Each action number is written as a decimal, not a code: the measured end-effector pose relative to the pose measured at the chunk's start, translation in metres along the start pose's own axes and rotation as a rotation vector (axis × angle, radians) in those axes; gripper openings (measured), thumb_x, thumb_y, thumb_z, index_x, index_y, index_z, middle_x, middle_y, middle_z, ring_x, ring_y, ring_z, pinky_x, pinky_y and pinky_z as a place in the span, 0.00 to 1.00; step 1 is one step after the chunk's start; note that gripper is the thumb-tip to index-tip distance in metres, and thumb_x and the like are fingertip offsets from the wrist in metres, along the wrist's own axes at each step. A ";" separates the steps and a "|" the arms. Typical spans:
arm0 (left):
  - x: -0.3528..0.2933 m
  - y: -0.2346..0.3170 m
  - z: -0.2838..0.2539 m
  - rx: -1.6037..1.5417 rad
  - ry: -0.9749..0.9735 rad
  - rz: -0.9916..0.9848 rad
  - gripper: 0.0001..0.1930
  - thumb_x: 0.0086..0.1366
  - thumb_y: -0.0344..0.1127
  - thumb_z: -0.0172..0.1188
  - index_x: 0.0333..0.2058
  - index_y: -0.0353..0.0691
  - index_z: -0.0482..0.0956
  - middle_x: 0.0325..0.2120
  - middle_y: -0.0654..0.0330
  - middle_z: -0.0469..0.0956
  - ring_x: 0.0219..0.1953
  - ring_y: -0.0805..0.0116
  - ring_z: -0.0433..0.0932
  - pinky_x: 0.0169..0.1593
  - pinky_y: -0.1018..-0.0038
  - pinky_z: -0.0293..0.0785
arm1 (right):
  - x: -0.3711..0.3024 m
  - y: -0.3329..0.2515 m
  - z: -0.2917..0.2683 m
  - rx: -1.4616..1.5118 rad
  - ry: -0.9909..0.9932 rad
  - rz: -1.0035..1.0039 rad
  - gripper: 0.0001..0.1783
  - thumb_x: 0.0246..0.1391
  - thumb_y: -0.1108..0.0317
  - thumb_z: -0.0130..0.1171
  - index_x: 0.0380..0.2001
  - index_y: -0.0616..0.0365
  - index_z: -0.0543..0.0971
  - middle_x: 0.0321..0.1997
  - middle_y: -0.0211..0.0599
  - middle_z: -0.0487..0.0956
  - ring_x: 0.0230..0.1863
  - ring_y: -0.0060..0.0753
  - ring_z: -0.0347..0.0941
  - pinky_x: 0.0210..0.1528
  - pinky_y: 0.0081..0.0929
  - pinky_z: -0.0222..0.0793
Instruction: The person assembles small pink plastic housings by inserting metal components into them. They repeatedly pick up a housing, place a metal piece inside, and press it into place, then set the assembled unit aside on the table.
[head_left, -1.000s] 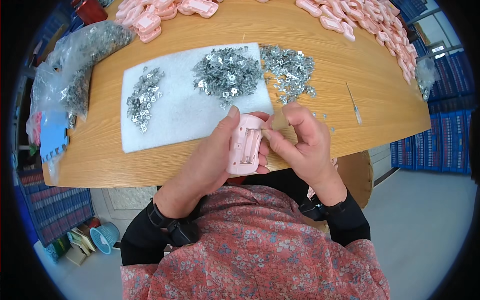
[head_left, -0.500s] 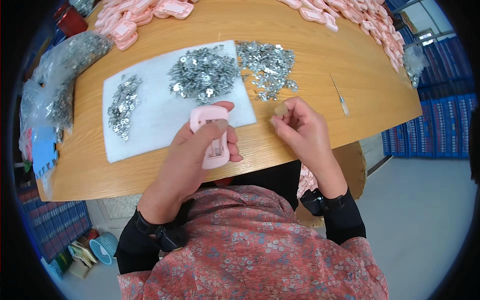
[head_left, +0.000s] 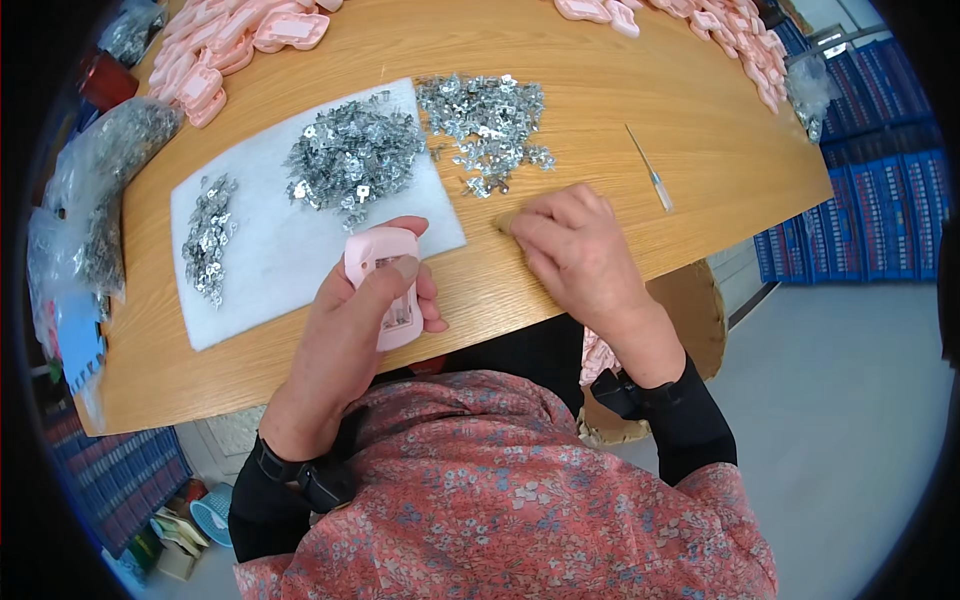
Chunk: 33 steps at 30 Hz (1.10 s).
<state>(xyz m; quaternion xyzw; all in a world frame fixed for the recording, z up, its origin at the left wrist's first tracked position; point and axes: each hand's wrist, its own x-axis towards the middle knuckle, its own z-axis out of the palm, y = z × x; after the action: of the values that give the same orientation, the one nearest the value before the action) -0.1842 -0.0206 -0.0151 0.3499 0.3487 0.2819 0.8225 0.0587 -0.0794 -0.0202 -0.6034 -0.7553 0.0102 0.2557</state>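
My left hand (head_left: 345,325) is closed around a pale pink plastic casing (head_left: 400,318), its thumb lying over the recessed compartment with metal contacts inside. Over the bare wood to the right, my right hand (head_left: 580,255) has its fingers drawn together, a tan covering on one fingertip. Whatever it may pinch is hidden. Small silvery metal clips form a big heap (head_left: 355,155) and a smaller strip (head_left: 208,240) on a white padded sheet (head_left: 265,265). Another pile of clips (head_left: 490,125) spreads on the table just beyond my right fingertips.
A thin tool with a pale handle (head_left: 658,188) lies on the wooden table (head_left: 590,95) at right. Pink casings are heaped at the far left (head_left: 225,50) and far right (head_left: 735,45). Clear bags of metal parts (head_left: 95,200) line the left edge. Below right stands a cardboard box (head_left: 700,320).
The head view has shifted, so the table's things sit further left. My right hand has turned palm-down and its fingertips have come nearer the loose pile. The left hand keeps the casing.
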 end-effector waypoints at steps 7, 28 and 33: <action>0.000 0.000 0.002 0.021 0.006 -0.001 0.20 0.70 0.36 0.54 0.58 0.36 0.70 0.31 0.60 0.76 0.32 0.69 0.78 0.38 0.71 0.78 | -0.013 0.021 -0.012 -0.042 0.075 0.018 0.14 0.44 0.76 0.68 0.37 0.54 0.82 0.35 0.31 0.79 0.42 0.41 0.72 0.45 0.38 0.67; 0.013 0.001 0.044 1.295 -0.424 0.665 0.21 0.53 0.26 0.64 0.48 0.37 0.75 0.49 0.49 0.75 0.49 0.47 0.75 0.52 0.60 0.73 | -0.036 0.019 -0.043 0.011 -0.069 0.232 0.15 0.51 0.74 0.61 0.43 0.51 0.82 0.31 0.38 0.76 0.31 0.44 0.76 0.31 0.39 0.71; 0.020 -0.003 0.054 1.363 -0.431 0.642 0.21 0.53 0.27 0.64 0.47 0.36 0.74 0.53 0.44 0.72 0.52 0.44 0.73 0.56 0.59 0.71 | -0.040 0.007 -0.026 -0.185 -0.097 0.207 0.17 0.48 0.73 0.60 0.43 0.47 0.83 0.29 0.34 0.74 0.30 0.39 0.77 0.28 0.35 0.73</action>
<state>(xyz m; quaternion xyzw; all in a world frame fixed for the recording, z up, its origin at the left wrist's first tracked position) -0.1304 -0.0290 0.0026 0.9083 0.1594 0.1557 0.3541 0.0808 -0.1217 -0.0142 -0.6980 -0.6981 -0.0038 0.1596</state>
